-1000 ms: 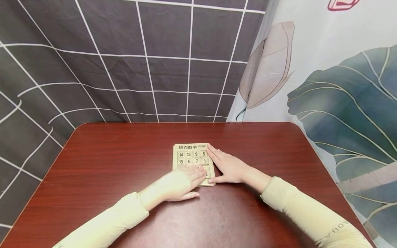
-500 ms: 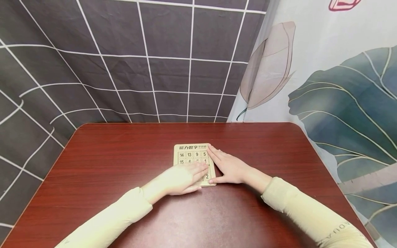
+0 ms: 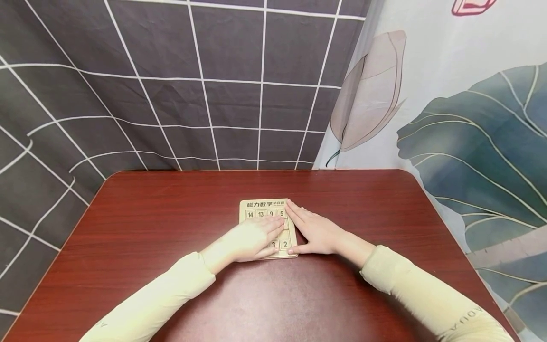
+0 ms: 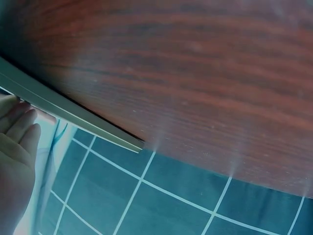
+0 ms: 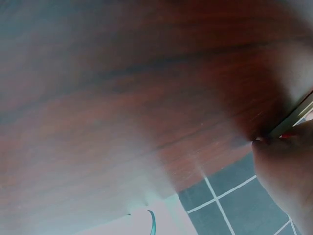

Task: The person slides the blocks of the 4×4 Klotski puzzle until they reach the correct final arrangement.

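A pale wooden number slide puzzle [image 3: 266, 204] lies flat on the table, with dark characters along its top. My left hand [image 3: 252, 239] stretches over it from the left, straight fingertips on the tiles in the second row near the right side. Tiles 14, 13, 9 and 5 show above that hand, 3 and 2 below; the others are mostly covered. Along the right edge rests my right hand [image 3: 317, 232], fingers extended toward the top corner and thumb by the bottom one. The left wrist view shows the puzzle's side edge [image 4: 73, 110] beside my fingers.
The red-brown wooden table [image 3: 162, 204] extends around the puzzle on every side. Behind it hangs a dark curtain [image 3: 231, 99] with white grid lines. A white curtain with leaf prints [image 3: 470, 128] hangs at the right.
My left hand has slid up over the puzzle, from the lower rows to the second row. Tiles 3 and 2 are now uncovered at the bottom. My right hand stays put.
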The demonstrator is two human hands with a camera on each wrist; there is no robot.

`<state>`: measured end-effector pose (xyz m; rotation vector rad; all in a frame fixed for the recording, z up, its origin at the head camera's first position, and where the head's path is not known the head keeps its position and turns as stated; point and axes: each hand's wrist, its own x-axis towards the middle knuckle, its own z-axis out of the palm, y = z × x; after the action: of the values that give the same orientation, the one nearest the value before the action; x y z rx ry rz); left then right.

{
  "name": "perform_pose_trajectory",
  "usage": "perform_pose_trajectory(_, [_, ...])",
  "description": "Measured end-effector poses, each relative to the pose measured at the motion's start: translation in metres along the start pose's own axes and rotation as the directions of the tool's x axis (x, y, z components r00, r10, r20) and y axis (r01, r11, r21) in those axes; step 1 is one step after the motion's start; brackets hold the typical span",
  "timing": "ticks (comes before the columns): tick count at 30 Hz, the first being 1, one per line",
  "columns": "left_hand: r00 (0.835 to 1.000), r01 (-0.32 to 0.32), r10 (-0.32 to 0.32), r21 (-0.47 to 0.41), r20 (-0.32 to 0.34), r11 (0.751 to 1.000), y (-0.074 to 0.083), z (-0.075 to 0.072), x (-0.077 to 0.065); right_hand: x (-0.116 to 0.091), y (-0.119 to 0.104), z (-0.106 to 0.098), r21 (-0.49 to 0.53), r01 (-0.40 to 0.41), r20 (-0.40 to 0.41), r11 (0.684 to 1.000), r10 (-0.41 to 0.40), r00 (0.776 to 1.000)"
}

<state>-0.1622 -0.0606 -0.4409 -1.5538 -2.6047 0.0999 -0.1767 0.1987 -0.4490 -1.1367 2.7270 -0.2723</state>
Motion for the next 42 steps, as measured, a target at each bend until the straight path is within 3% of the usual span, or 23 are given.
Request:
perform_pose_trajectory(11, [0.995, -0.079, 0.08, 0.008, -0.052, 0.997, 0.012, 0.001, -0.011, -0.001, -0.001, -0.002, -0.004, 0.0, 0.001, 1.0, 0.0, 1.0])
perform_pose_trajectory(16, [0.997, -0.067, 0.066, -0.008, -0.03, 0.998, 0.007, 0.001, -0.01, -0.001, 0.0, -0.001, -0.005, -0.001, 0.003, 1.0, 0.001, 1.0])
perform_pose_trajectory(21, [1.0, -0.015, 0.014, -0.054, -0.01, 0.998, -0.007, 0.002, -0.002, 0.0, 0.0, 0.001, -0.011, -0.003, 0.009, 1.0, 0.003, 1.0])
perform_pose_trajectory(30, [0.998, 0.058, -0.057, -0.038, 0.037, 0.998, -0.022, 0.004, 0.008, 0.001, 0.001, 0.001, -0.003, -0.005, 0.016, 1.0, 0.005, 1.0])
perform_pose_trajectory(42, [1.0, -0.008, 0.009, -0.054, 0.003, 0.999, -0.01, 0.001, 0.0, 0.0, 0.001, 0.001, -0.001, -0.007, 0.008, 1.0, 0.007, 1.0])
